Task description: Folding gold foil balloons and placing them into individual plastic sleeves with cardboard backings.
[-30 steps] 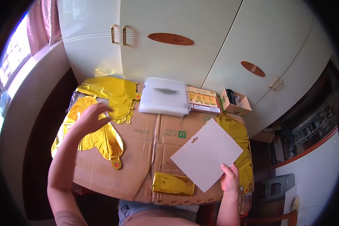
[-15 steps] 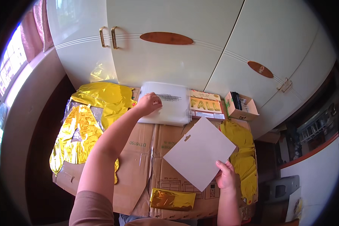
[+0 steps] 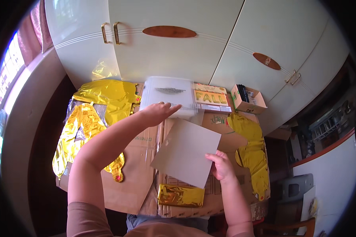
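Note:
My right hand [image 3: 222, 165] grips a white rectangular card [image 3: 188, 152] by its right edge, thumb on top. The card is tilted above the cardboard, and a small hole shows near its left corner. My left hand [image 3: 161, 112] lies palm down over the front edge of a stack of clear plastic bags [image 3: 170, 85], its fingers stretched to the right. What lies under that palm is hidden. A folded gold foil balloon [image 3: 181, 196] rests on the cardboard just below the card.
Flattened cardboard [image 3: 124, 193] covers the work surface. Gold foil balloons lie at the left [image 3: 81, 130] and right [image 3: 251, 158]. Behind stand a printed flat box [image 3: 211, 97] and an open small carton [image 3: 249, 103] with black items, against white cabinets [image 3: 170, 55].
My left hand has come nearer and right across the bag stack, its fingers stretching from a bent grip. My right hand has brought the card left and turned it.

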